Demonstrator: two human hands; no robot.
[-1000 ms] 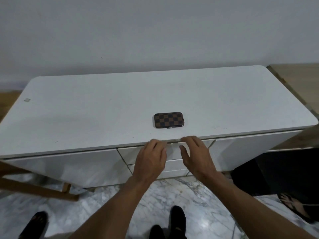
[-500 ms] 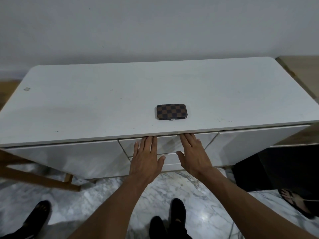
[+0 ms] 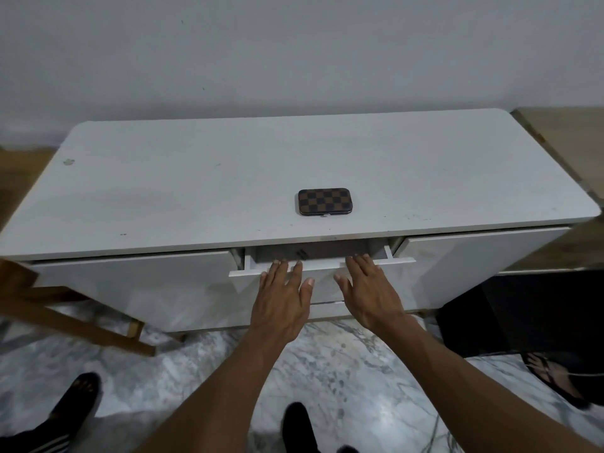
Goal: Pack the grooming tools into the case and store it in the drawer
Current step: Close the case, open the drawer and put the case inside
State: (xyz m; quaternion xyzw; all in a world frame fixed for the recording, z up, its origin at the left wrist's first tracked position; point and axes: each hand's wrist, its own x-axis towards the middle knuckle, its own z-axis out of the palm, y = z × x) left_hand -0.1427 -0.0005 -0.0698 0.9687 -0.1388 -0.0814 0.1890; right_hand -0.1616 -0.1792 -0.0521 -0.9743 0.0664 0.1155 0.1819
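- Case (image 3: 324, 201) closed, flat on the cabinet top (image 3: 196, 178), just beyond and above both hands, near the front edge.
- Drawer (image 3: 322, 268) partly out, straight below the case, fingertips hooked over its top rim.
- Left hand (image 3: 283, 300) and right hand (image 3: 368, 294) spread, fingers apart, clamped on nothing.
- Best pulled evenly on both sides, straight back, to avoid skewing on the runners.
- Wide enough before reaching up for the case.

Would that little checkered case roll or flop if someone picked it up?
Probably neither. The case lies flat and closed on the cabinet top, so rolling seems unlikely. Its crisp rounded-rectangle shape suggests a stiff shell, probably light enough for one hand.
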